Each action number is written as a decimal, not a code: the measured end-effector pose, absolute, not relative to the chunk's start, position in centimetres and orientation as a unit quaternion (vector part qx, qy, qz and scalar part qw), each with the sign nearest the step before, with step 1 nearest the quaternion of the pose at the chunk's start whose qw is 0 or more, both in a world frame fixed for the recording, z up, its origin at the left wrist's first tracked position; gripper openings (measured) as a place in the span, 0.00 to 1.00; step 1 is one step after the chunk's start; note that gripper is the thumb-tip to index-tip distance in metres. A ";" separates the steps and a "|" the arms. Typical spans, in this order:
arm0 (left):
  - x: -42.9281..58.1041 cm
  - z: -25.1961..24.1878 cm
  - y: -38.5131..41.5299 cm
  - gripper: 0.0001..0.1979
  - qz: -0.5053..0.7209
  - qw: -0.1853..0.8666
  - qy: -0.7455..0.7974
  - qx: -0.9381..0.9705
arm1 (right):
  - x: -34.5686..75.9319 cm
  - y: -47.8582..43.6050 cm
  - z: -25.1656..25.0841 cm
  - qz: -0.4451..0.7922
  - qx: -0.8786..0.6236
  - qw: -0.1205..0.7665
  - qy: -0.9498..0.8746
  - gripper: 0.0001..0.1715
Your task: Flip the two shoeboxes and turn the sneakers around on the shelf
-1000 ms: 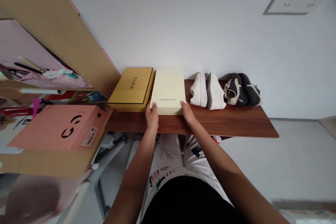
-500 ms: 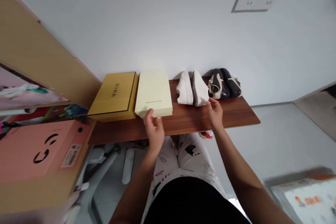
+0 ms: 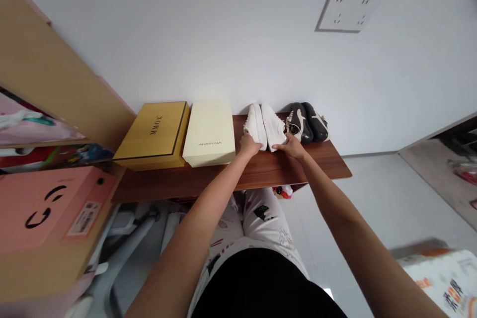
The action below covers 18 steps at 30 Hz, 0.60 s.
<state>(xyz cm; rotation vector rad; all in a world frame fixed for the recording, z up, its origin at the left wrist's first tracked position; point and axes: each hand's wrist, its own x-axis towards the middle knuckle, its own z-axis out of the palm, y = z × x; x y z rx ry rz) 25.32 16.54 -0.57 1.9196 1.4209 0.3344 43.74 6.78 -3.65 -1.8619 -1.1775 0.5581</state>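
Note:
A pair of white sneakers lies side by side on the brown wooden shelf (image 3: 316,161), close together. My left hand (image 3: 250,146) is closed on the near end of the left white sneaker (image 3: 255,121). With its fingers wrapped round the near end, my right hand (image 3: 291,147) grips the right white sneaker (image 3: 273,126). The fingertips are partly hidden behind the shoes. Just right of the white pair sits a pair of dark brown shoes (image 3: 315,124) with cream trim. Left of them lies a cream shoebox (image 3: 209,129), and beyond it a gold box (image 3: 152,134).
A pale wall (image 3: 208,35) with a double socket plate (image 3: 348,10) rises behind the shelf. On the left, a pink box (image 3: 48,208) rests on a wooden surface beside a grey metal leg (image 3: 130,243). A white printed package (image 3: 443,278) is on the floor at right.
Both hands have moved onto the white sneakers, the left one coming across from the cream box. The two sneakers now sit closer together. The view has shifted slightly.

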 end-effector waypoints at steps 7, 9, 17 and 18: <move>25.9 0.8 15.7 0.28 0.060 0.236 0.478 0.844 | 44.7 7.2 -1.3 0.076 -0.788 0.195 -0.580 0.32; 26.3 1.3 15.4 0.28 0.039 0.191 0.451 0.871 | 44.1 7.3 -0.8 0.036 -0.786 0.123 -0.605 0.29; 26.2 1.7 15.9 0.26 -0.008 0.073 0.395 0.916 | 41.5 8.3 0.5 -0.014 -0.754 -0.026 -0.657 0.25; 26.1 1.7 16.1 0.25 -0.010 0.067 0.391 0.918 | 41.2 8.4 0.6 -0.013 -0.750 -0.034 -0.660 0.25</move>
